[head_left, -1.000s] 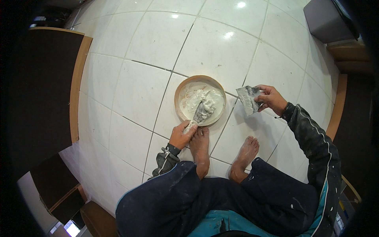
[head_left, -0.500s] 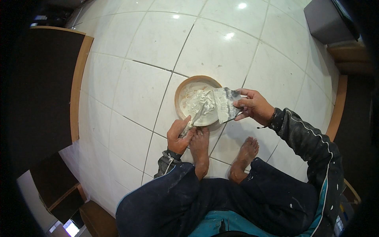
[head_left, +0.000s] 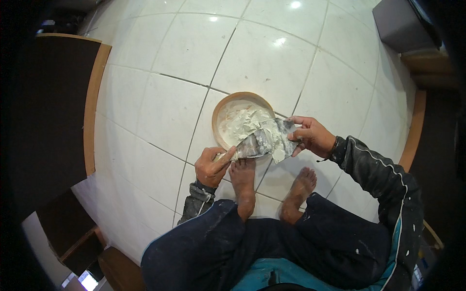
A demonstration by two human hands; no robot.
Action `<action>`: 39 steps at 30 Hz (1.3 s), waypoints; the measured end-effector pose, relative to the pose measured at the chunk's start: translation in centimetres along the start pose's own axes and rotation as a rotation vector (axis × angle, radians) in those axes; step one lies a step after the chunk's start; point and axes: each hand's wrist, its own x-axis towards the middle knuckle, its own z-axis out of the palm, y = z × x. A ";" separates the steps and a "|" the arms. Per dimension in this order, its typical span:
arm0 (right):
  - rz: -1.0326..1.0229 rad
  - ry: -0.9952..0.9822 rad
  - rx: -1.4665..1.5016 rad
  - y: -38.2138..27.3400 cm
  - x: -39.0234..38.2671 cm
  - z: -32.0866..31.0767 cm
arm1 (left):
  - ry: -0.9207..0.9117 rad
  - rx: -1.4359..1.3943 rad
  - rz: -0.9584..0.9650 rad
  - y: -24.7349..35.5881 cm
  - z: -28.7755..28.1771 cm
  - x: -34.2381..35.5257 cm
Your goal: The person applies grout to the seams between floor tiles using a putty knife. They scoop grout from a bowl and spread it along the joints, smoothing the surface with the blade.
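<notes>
A round tan bowl of pale, creamy putty rests on the floor just beyond my left foot. My left hand is closed round the handle of a putty knife. Its wide, smeared blade reaches right and lies against a flat, dark scraper plate. That plate is pinched at its right side by my right hand, thumb on top. Putty clings to both tools where they meet, over the bowl's near right rim. The blades hide part of that rim.
My bare feet stand on white floor tiles, the left one close to the bowl. A dark panel with a wooden edge is at left. A grey box stands far right, and a wooden edge runs below it.
The putty knife has come up out of the putty and swung right onto the scraper plate. My left hand has shifted slightly left. Putty now hangs over the plate's near edge.
</notes>
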 end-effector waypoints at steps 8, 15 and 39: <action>-0.075 0.009 -0.024 -0.3 -0.4 -3.8 | -0.008 -0.323 -0.380 -2.4 2.2 -1.1; -0.629 0.507 -1.178 -5.5 0.7 -9.6 | -0.019 -0.960 -0.879 -4.7 1.6 -0.4; -0.260 0.616 -1.966 -8.5 5.2 -8.5 | 0.016 -1.030 -1.125 -5.0 7.7 -3.2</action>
